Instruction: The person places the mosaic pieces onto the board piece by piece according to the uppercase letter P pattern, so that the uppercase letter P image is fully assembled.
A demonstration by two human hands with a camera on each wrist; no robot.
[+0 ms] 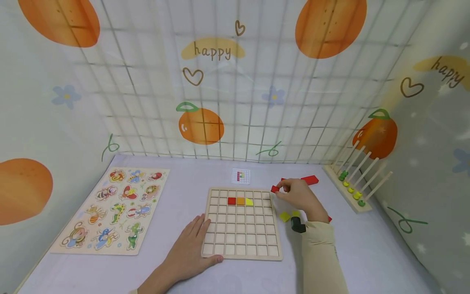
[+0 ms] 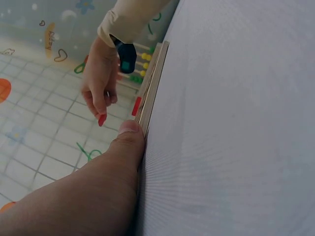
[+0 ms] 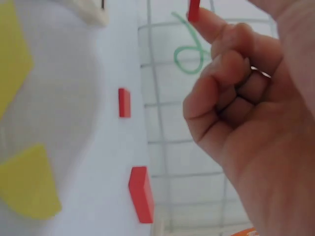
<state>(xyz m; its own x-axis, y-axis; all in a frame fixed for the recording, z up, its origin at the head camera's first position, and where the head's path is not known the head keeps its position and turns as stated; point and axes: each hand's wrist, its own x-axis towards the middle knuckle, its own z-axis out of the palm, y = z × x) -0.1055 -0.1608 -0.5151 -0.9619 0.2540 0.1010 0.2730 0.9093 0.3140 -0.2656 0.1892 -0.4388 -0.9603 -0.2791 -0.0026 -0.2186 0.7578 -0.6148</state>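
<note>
A wooden grid board lies on the table, with a red square, an orange square and a yellow piece with one rounded corner in one of its upper rows. My left hand rests at the board's lower left corner, fingers straight along the left side and thumb at the near edge. Between thumb and fingertips my right hand pinches a small red block, held up by the board's far right corner. In the right wrist view that red block shows only partly.
Beyond the board lies a small pattern card. Yellow pieces and a red block lie to the right, near a peg rack with beads. An insect puzzle board is at the left. A gridded curtain hangs behind.
</note>
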